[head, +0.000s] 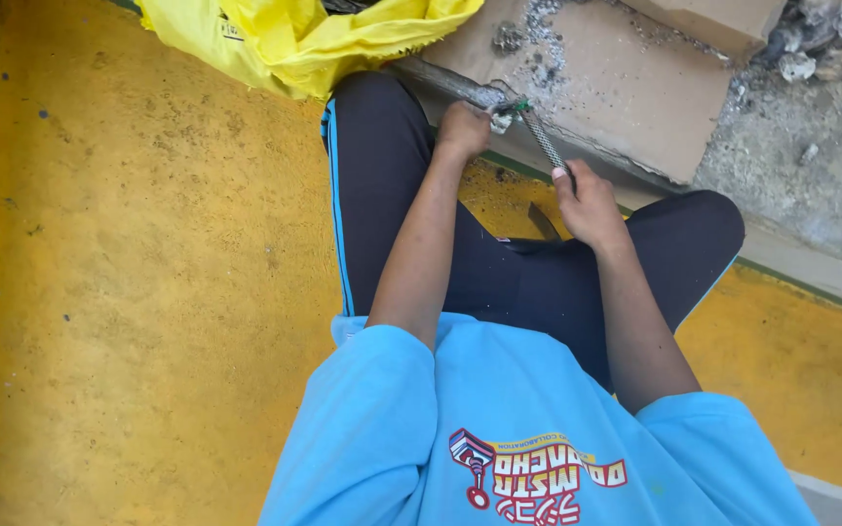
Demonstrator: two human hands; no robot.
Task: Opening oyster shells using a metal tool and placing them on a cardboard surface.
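the left hand (465, 129) is clenched round a small metal piece with a green part (511, 109) at the edge of the brown slab (616, 88); the right hand (589, 205) grips the lower end of a ridged metal file (544, 144) that slants up to that piece; the file looks stiff, rough and fairly light, best held at its ends; the small piece seems hard and easy to let slip; the person sits on a yellow painted floor (148, 292), a yellow bag (294, 34) above, grey rubble (821, 44) to the right.

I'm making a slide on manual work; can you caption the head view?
Seated on a yellow floor, both hands, left hand and right hand, grip a braided metal hose.
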